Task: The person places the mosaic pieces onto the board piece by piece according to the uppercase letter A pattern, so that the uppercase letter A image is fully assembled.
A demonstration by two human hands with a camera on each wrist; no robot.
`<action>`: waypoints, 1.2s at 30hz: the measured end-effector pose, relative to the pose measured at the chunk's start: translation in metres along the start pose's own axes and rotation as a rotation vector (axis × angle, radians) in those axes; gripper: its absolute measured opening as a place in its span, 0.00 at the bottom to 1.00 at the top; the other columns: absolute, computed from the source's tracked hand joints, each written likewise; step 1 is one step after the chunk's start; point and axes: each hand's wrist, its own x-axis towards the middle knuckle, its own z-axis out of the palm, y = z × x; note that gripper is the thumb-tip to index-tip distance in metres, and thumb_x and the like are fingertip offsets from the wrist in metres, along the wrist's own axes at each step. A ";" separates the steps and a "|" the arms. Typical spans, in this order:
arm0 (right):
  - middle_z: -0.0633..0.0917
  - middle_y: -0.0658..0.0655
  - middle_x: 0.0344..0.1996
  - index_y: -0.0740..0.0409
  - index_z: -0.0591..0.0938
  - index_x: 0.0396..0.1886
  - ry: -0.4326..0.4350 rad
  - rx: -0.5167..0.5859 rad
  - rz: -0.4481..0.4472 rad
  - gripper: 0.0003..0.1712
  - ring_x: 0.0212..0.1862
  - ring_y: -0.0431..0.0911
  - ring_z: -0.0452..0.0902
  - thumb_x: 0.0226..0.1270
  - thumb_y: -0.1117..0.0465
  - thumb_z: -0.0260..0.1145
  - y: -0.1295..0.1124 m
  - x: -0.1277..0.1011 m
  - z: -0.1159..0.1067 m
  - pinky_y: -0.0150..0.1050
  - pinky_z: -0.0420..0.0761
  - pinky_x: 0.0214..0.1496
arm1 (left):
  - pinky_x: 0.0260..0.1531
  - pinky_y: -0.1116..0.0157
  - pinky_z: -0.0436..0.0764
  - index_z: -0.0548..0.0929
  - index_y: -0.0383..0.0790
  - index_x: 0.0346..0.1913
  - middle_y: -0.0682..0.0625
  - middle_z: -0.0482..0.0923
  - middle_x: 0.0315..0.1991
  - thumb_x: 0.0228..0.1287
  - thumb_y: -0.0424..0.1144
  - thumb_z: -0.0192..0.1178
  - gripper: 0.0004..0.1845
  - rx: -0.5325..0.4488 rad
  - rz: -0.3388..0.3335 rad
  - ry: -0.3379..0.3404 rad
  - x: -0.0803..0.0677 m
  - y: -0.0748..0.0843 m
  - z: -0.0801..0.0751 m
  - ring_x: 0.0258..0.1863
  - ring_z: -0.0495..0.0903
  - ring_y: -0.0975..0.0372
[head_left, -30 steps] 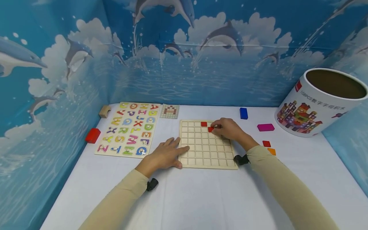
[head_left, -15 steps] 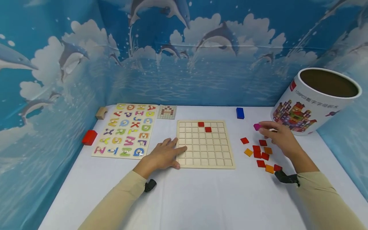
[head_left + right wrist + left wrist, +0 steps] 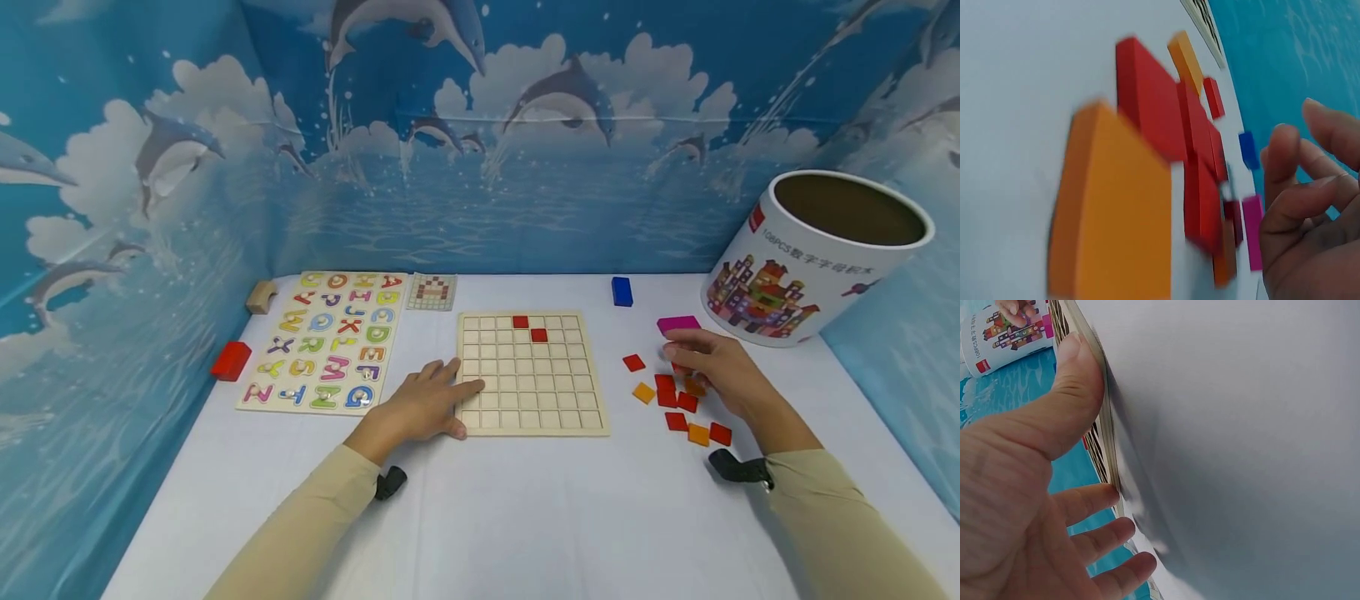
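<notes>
Overhead, dolphin-printed blue walls (image 3: 480, 167) enclose the white tabletop (image 3: 525, 517).

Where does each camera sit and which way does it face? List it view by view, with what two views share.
Head: worn on the head, looking forward and down at the table; both sleeved arms show, left hand on the grid board.
Left wrist: beside the left hand, facing along the board's edge.
Right wrist: low by the right hand, facing the loose tiles.
Shared: head and right wrist views both show the tiles and the right hand.
</notes>
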 end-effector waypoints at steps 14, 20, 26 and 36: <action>0.73 0.67 0.64 0.54 0.72 0.73 -0.027 -0.304 0.017 0.37 0.62 0.62 0.66 0.67 0.51 0.72 -0.023 0.020 0.035 0.44 0.80 0.47 | 0.71 0.40 0.58 0.65 0.59 0.79 0.40 0.49 0.82 0.58 0.57 0.69 0.45 0.016 -0.007 0.001 0.002 0.000 0.000 0.80 0.46 0.41; 0.76 0.67 0.57 0.59 0.75 0.69 -0.025 -0.353 0.017 0.33 0.57 0.60 0.69 0.67 0.56 0.72 -0.026 0.022 0.043 0.46 0.81 0.51 | 0.71 0.40 0.58 0.65 0.59 0.78 0.39 0.49 0.82 0.58 0.56 0.70 0.45 -0.002 -0.017 0.004 0.001 0.001 0.001 0.80 0.45 0.41; 0.79 0.65 0.51 0.60 0.79 0.62 -0.023 -0.380 0.014 0.26 0.52 0.57 0.71 0.68 0.56 0.72 -0.028 0.022 0.047 0.42 0.79 0.47 | 0.71 0.40 0.58 0.65 0.58 0.78 0.39 0.49 0.81 0.58 0.56 0.70 0.45 0.006 -0.011 0.012 0.001 0.002 0.001 0.80 0.46 0.41; 0.78 0.66 0.52 0.62 0.77 0.62 -0.021 -0.401 0.014 0.26 0.53 0.58 0.72 0.68 0.59 0.71 -0.034 0.020 0.053 0.40 0.79 0.47 | 0.70 0.40 0.60 0.65 0.58 0.78 0.39 0.50 0.81 0.58 0.56 0.69 0.45 0.012 -0.007 0.009 -0.001 0.003 0.000 0.80 0.47 0.41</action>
